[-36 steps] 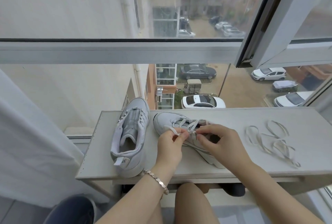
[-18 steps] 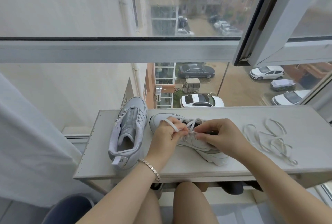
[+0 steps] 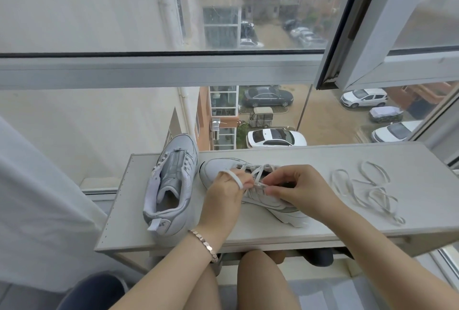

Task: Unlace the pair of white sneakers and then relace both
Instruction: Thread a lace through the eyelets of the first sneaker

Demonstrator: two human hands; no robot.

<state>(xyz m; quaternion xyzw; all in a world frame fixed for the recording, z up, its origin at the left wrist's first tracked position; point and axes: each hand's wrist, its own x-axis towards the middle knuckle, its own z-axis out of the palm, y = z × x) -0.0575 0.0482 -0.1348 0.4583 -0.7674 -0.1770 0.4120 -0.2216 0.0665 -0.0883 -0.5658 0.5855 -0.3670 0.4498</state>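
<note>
Lace (image 3: 235,181) partway thru rt sneaker (image 3: 215,171)

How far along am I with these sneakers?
Done: the bare sneaker is unlaced; a loose lace lies on the shelf. In hand: the left hand and right hand pinch the second sneaker's lace. Left: at least relacing the bare sneaker.

Two white sneakers lay on the shelf (image 3: 323,160): the unlaced sneaker (image 3: 171,185) at its left end, the part-laced sneaker (image 3: 212,169) just beside it. Two laces showed: the threaded lace (image 3: 258,173) in that second shoe, the loose lace (image 3: 372,184) toward the right end. Two hands, the left hand (image 3: 223,193) and the right hand (image 3: 298,188), pinched the threaded lace. One bracelet (image 3: 205,245) ringed the left wrist.
</note>
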